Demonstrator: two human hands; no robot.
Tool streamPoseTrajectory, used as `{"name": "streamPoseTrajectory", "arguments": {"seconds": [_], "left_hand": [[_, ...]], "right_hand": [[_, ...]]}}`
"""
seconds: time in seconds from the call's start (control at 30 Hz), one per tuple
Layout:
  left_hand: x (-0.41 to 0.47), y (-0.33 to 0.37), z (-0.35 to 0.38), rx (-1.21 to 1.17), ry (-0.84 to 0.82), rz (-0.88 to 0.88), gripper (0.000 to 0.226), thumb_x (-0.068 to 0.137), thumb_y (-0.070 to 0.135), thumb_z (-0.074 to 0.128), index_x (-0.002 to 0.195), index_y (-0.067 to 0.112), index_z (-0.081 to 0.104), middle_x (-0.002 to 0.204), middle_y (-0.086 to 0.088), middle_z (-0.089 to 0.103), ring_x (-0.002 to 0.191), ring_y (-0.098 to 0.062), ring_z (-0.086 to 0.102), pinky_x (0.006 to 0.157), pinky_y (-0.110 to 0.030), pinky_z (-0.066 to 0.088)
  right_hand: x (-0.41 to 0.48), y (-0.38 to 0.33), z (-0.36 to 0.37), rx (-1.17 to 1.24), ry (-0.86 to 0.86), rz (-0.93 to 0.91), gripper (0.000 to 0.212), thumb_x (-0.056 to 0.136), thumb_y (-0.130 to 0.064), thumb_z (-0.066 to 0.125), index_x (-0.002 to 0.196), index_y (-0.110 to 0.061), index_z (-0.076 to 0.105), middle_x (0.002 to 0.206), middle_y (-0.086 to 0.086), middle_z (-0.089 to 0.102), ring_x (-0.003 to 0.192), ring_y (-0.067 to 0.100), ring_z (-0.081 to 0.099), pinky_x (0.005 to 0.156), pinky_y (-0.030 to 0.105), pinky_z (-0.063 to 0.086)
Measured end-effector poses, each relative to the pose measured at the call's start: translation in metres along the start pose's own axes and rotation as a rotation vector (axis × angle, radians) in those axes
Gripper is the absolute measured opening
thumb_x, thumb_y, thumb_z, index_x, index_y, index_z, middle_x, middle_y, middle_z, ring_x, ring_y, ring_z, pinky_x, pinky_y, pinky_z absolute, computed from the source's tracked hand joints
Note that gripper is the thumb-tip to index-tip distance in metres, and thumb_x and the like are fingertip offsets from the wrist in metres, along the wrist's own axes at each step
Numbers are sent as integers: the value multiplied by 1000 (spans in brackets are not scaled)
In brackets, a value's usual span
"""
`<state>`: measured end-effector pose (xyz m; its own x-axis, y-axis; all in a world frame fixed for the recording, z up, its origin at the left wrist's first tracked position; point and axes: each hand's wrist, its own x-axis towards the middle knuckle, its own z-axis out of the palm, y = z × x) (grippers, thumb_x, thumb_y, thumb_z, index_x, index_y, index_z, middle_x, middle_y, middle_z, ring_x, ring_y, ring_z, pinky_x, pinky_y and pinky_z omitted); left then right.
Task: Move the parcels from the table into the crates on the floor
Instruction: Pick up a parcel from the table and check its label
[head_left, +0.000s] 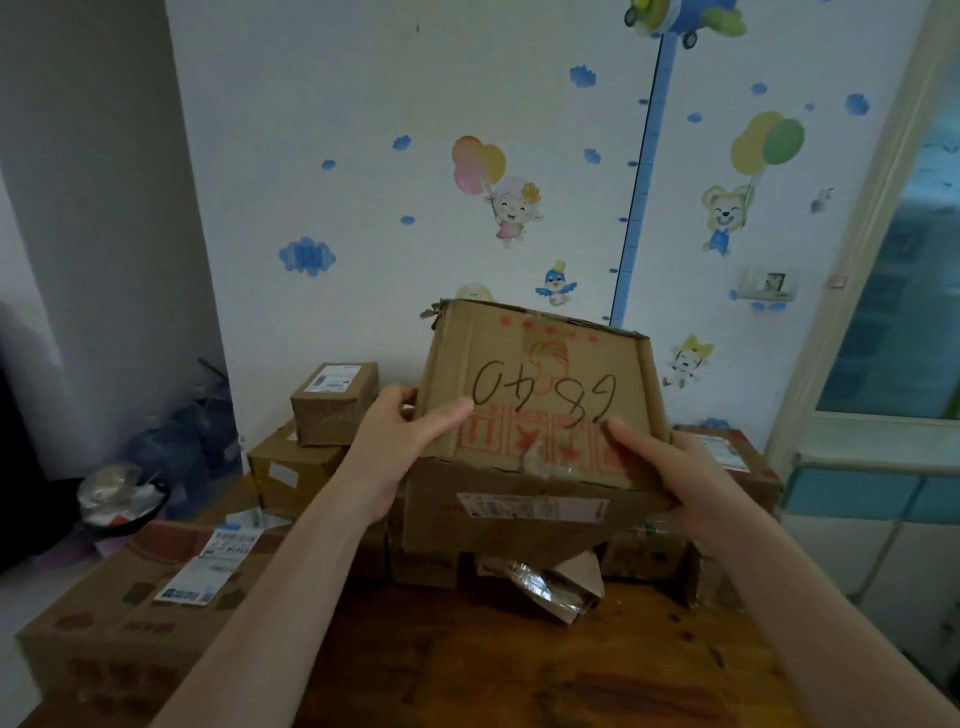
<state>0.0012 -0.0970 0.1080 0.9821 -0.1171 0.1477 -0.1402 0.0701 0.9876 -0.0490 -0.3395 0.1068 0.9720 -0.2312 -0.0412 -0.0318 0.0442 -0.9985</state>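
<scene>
At the centre of the frame, a worn cardboard parcel (540, 410) marked in black pen is held tilted above the wooden table (467, 665). The left hand (395, 441) grips its left edge, thumb on top; the right hand (670, 467) clasps its lower right corner. More parcels (332, 400) are stacked behind.

I can't see fingers of left grip (397, 441) or right grip (675, 467) behind the box (540, 364); label (532, 506) txt too blurred; lower-left carton (119, 639) cut by edge.
</scene>
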Motion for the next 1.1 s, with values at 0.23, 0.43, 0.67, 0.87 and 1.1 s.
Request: {"name": "streamPoseTrajectory", "arguments": {"seconds": [0.23, 0.43, 0.67, 0.87, 1.1], "left_hand": [[-11, -21, 4, 197, 172, 65, 42, 78, 18, 77, 103, 21, 43, 94, 9, 53, 89, -12, 56, 83, -36, 52], [-14, -23, 6, 276, 111, 131, 44, 74, 26, 79, 110, 23, 54, 96, 12, 60, 94, -11, 59, 78, -22, 48], [-15, -30, 3, 440, 114, 23, 96, 61, 54, 79, 137, 10, 41, 128, -3, 53, 113, -20, 52, 95, -34, 46], [-16, -25, -4, 287, 45, -166, 88, 61, 58, 73, 134, 15, 50, 128, -3, 58, 114, -23, 55, 98, -38, 46], [-19, -44, 10, 212, 21, -126, 54, 76, 39, 76, 121, 22, 52, 103, 9, 59, 91, -9, 56, 79, -27, 45]], "right_hand": [[-2, 22, 8, -34, 57, -160, 16, 83, -17, 68, 95, -21, 60, 89, 2, 71, 74, 11, 70, 54, 21, 55], [-7, 29, 12, -94, 65, -221, 32, 74, -21, 77, 93, -32, 54, 95, -8, 66, 87, 9, 64, 69, 25, 53], [-11, 41, 11, -264, 117, -237, 44, 71, -27, 79, 108, -24, 55, 96, -11, 65, 87, 3, 62, 65, 17, 48], [-20, 41, 1, -209, 70, -136, 53, 68, -55, 64, 109, -23, 53, 100, -3, 64, 90, 15, 63, 69, 27, 50], [-8, 44, -6, -33, 17, 33, 33, 76, -34, 74, 102, -19, 59, 100, 4, 67, 89, 20, 65, 65, 32, 53]]}}
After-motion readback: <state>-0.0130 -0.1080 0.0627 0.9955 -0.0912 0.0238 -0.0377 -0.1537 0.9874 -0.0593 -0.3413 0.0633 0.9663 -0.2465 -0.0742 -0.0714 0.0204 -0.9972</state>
